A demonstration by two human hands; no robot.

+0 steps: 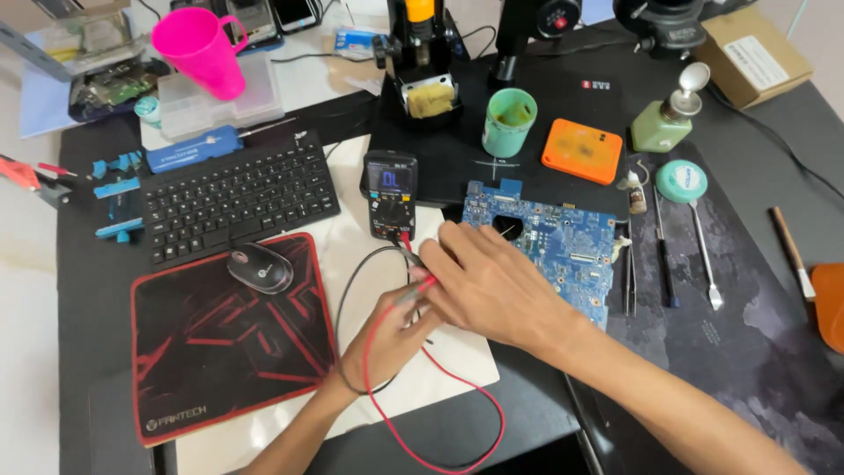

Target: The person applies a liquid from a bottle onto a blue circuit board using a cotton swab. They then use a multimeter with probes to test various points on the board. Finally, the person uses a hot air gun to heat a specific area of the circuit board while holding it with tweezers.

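While the left hand [387,339] pinches the red probe [420,288] and its red lead, the right hand [488,286] lies half-curled over it, fingertips by the black probe, beside the blue circuit board [563,251] below the multimeter [391,193] on the desk [756,352].

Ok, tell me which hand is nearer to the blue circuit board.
Right. The right hand rests at the blue circuit board, its fingers beside the near left edge. The left hand sits further left over the white mat, pinching the red probe.
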